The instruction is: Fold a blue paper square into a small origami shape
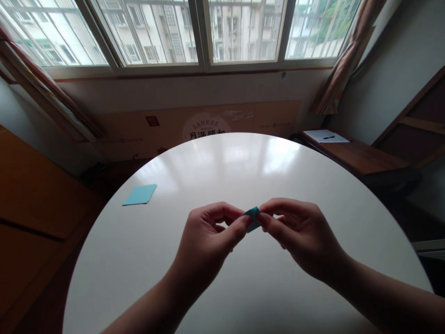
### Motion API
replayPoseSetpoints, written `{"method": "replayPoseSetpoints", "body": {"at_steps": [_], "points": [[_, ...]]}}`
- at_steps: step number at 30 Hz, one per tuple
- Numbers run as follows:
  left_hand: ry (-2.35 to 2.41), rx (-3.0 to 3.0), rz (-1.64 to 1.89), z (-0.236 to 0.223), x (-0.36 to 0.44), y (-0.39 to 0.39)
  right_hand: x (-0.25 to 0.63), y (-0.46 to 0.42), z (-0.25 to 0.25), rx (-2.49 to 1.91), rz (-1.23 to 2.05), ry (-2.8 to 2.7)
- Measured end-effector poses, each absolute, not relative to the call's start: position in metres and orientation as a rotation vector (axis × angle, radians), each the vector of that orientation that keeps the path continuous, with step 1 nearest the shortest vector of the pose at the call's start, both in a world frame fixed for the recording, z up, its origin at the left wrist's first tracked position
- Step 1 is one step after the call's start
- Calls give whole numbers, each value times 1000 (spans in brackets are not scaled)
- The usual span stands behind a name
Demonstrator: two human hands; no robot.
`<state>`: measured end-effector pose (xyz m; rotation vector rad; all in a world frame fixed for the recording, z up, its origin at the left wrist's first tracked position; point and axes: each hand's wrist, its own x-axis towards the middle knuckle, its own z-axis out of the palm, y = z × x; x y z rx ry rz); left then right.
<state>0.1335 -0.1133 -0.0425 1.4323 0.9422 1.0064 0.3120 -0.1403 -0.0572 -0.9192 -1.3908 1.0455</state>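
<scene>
Between my two hands is a small folded piece of teal paper [254,224], raised over the table. My left hand [212,232] pinches its left side, thumb on top. On the other side, my right hand [297,229] grips the upper right corner between thumb and fingers. Most of the paper is covered by my fingertips, so its full folded shape is hidden. A flat light-blue paper square [140,195] lies by itself on the left part of the table, away from both hands.
The round white table [139,283] fills most of the view. At the right stands a wooden desk [378,157] with a white sheet [318,135] and a dark pen [328,137] on it. A printed cardboard panel [167,123] leans under the window, and an orange-brown cabinet [31,195] is at left.
</scene>
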Motion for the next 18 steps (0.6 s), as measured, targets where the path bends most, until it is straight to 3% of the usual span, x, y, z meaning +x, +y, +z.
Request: {"method": "replayPoseSetpoints", "body": {"at_steps": [18], "points": [[1000, 1343, 829, -47, 131, -100, 316, -123, -71, -991, 1396, -1151]]}}
